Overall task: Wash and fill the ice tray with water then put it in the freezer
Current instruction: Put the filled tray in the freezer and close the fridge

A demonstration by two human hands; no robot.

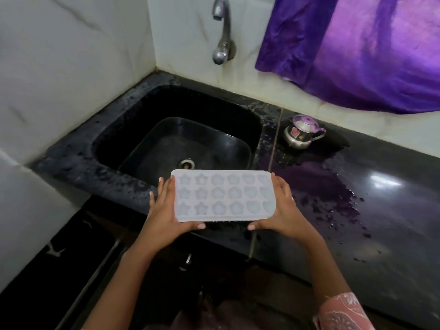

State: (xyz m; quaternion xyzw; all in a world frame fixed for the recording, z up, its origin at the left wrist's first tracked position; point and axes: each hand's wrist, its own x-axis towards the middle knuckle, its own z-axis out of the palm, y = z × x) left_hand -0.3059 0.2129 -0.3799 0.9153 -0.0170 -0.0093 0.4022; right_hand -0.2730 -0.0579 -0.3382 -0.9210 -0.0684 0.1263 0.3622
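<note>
The left hand (166, 211) and right hand (284, 210) grip the short ends of the white ice tray (223, 196), level above the near rim of the sink (114, 139). The tap (222, 32) stands at twelve o'clock from the tray.

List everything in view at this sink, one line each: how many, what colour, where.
ice tray: one, pale white, held above the sink's near edge
sink: one, black, set in the counter's left end
drain: one, metal, in the sink floor
tap: one, silver, on the wall behind the sink
kettle: one, steel, on the counter right of the sink
counter: one, black, wet right of the sink
cloth: one, purple, hanging at upper right
sleeve: one, pink, on the right arm
left hand: one, grips the tray's left end
right hand: one, grips the tray's right end
</note>
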